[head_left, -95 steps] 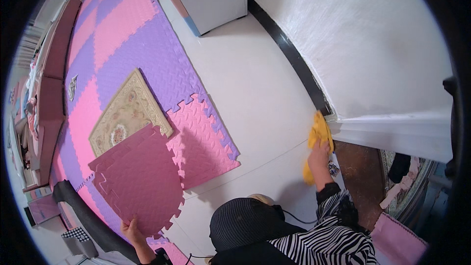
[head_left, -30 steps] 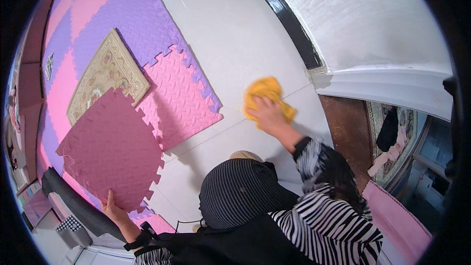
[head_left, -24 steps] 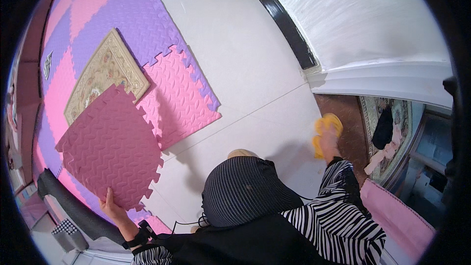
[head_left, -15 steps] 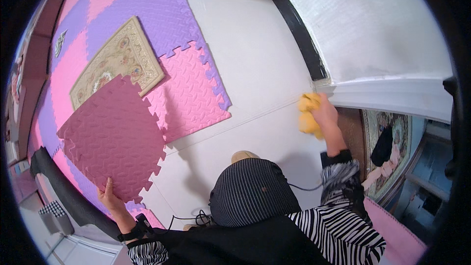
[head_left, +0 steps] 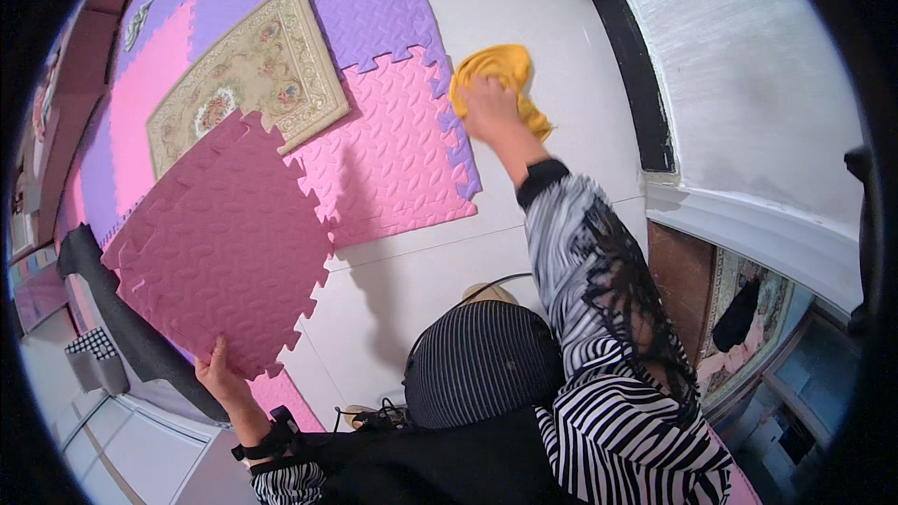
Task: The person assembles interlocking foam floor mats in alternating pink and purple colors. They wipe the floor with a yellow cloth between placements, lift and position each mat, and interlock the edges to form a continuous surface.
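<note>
A dark pink foam mat tile (head_left: 224,252) with jigsaw edges is held up at its near edge by my left hand (head_left: 224,379). The thumb lies on its top face and the fingers are hidden underneath. At the far side, my right hand (head_left: 491,112) grips a yellow cloth (head_left: 510,61) against the white floor (head_left: 561,131). The cloth is bunched under the palm and spreads beyond the fingers. Just left of it runs the purple jigsaw border of the pink and purple foam mat (head_left: 402,150).
A beige floral rug (head_left: 271,65) lies on the foam mat, partly covered by the raised tile. A white wall panel with a black base strip (head_left: 627,56) stands at right. A dark cable (head_left: 383,416) lies by my feet. A patterned mat (head_left: 730,318) is at lower right.
My right hand has carried the yellow cloth from beside the doorway far forward and left, to the foam mat's edge, where it is spread out. The left hand still holds the tile.
</note>
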A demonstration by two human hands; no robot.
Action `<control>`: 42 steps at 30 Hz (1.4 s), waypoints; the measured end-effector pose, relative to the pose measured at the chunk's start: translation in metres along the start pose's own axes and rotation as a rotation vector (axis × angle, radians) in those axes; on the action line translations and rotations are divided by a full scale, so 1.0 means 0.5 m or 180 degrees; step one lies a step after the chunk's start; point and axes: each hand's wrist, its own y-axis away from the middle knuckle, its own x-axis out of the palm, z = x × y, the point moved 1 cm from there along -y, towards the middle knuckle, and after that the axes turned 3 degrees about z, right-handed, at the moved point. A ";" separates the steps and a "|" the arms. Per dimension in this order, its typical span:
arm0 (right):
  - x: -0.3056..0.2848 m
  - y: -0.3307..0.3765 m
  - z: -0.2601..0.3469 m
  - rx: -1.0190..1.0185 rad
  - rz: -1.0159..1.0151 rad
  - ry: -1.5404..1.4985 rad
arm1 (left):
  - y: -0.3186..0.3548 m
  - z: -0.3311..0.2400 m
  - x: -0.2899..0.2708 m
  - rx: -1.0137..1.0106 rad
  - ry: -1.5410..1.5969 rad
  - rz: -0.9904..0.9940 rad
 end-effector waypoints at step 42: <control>0.207 0.714 -0.050 0.0934 0.1927 0.0064 | 0.060 -0.121 -0.043 -0.1911 -0.0705 -0.0343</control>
